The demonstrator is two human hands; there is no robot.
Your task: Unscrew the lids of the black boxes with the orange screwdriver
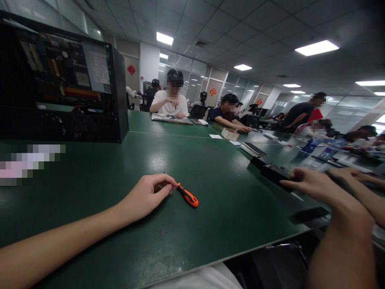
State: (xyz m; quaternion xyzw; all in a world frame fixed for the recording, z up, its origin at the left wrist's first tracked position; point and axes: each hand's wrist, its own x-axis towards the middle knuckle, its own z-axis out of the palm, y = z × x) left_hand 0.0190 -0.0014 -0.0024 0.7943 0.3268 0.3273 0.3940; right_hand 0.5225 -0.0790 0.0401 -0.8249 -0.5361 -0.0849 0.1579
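Note:
My left hand (pixel 152 194) rests on the green tabletop with its fingers closed around the shaft of an orange-and-black screwdriver (pixel 189 196). The handle points toward me and to the right; a bit of the shaft shows beyond the fingers. Over at the right, my right hand (pixel 311 185) is closed at the near end of a black oblong piece (pixel 275 172). Motion blurs this hand, and its fingertips are partly hidden. A darker black part (pixel 311 214) lies below it near the table's edge.
An open computer case (pixel 118 92) stands at the left, its boards exposed. A co-worker's arm (pixel 357 188) reaches in beside my right hand. A notebook-like stack (pixel 252 149), small cardboard box (pixel 230 133) and bottles (pixel 311 145) lie farther right. People sit across the green table (pixel 144 154).

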